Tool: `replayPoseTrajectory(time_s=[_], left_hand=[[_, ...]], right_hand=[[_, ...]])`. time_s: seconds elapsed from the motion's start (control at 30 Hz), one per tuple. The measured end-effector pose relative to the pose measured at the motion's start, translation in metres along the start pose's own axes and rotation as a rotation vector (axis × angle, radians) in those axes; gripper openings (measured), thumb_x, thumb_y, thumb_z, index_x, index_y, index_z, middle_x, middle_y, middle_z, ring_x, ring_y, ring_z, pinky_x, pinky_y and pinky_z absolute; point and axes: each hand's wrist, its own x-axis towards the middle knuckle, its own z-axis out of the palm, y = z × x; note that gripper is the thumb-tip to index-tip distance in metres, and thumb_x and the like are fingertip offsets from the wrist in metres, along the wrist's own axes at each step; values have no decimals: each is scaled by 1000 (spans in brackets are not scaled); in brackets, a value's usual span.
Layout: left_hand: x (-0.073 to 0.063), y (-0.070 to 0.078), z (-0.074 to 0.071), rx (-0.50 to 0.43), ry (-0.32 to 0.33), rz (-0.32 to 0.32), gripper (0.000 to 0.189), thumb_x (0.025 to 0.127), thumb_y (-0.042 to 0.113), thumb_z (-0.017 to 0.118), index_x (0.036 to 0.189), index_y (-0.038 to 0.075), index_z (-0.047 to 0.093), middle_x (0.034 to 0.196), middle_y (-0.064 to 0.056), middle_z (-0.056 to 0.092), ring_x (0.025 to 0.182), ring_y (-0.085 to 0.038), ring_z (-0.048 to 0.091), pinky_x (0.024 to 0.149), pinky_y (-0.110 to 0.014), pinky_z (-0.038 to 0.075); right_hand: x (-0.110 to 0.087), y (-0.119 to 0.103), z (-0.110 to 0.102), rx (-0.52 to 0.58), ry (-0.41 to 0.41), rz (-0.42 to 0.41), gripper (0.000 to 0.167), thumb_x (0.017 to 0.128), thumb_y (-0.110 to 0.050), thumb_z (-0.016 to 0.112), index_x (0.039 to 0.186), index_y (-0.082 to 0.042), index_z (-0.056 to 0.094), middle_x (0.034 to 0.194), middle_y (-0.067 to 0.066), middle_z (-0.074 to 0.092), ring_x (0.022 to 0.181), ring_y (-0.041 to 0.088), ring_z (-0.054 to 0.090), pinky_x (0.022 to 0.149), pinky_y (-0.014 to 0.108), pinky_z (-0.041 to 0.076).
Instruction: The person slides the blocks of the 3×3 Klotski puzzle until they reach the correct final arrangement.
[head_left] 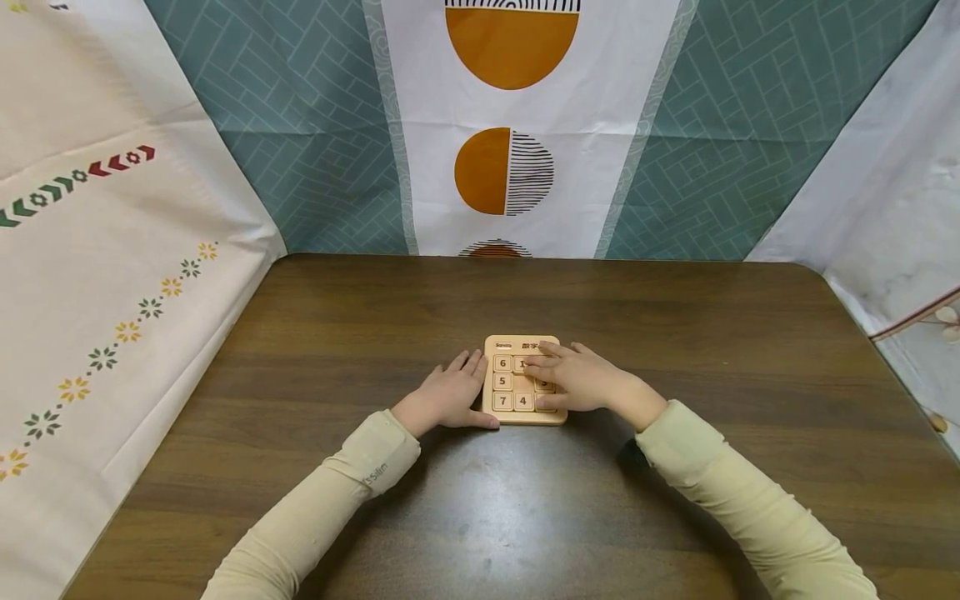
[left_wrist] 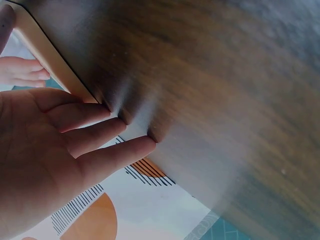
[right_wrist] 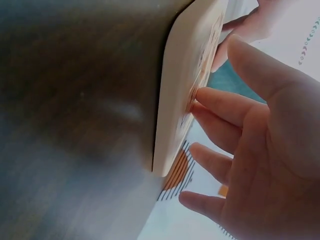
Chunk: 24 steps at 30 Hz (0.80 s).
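A light wooden sliding number puzzle [head_left: 522,383] lies flat on the table, its numbered square tiles set in a frame. Tiles 6, 5, 7 and 4 are readable, and a bare slot shows in the middle. My left hand [head_left: 448,397] rests along the puzzle's left side, fingers straight, thumb at the near left corner. Over the right-hand tiles my right hand [head_left: 583,377] spreads its fingers, hiding part of the numbers. In the right wrist view, the index and middle fingertips [right_wrist: 202,94] touch the puzzle's top face, while the thumb stands off it.
The dark brown wooden table [head_left: 375,317] stretches around the puzzle on all sides. Behind its far edge hangs a teal and white cloth [head_left: 300,167] with orange half circles. A white cloth with flower prints [head_left: 150,275] hangs at the left, another pale cloth [head_left: 885,208] at the right.
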Motion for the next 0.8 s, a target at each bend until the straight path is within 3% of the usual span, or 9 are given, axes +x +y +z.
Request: replayPoseTrajectory(time_s=[0.4, 0.8], left_hand=[[0, 0, 0, -11, 1, 0, 102, 77, 61, 58, 144, -3, 15, 149, -17, 14, 136, -32, 14, 99, -55, 27], [1, -1, 1, -4, 9, 4, 103, 77, 62, 58, 144, -3, 15, 149, -18, 14, 136, -33, 14, 99, -55, 27]], right_hand=[[1, -23, 2, -12, -3, -103, 61, 88, -46, 54, 138, -12, 42, 142, 3, 38, 135, 29, 21, 100, 57, 21], [-11, -11, 5, -4, 14, -76, 56, 87, -45, 56, 132, -12, 50, 139, 1, 43, 133, 31, 26, 99, 58, 24]])
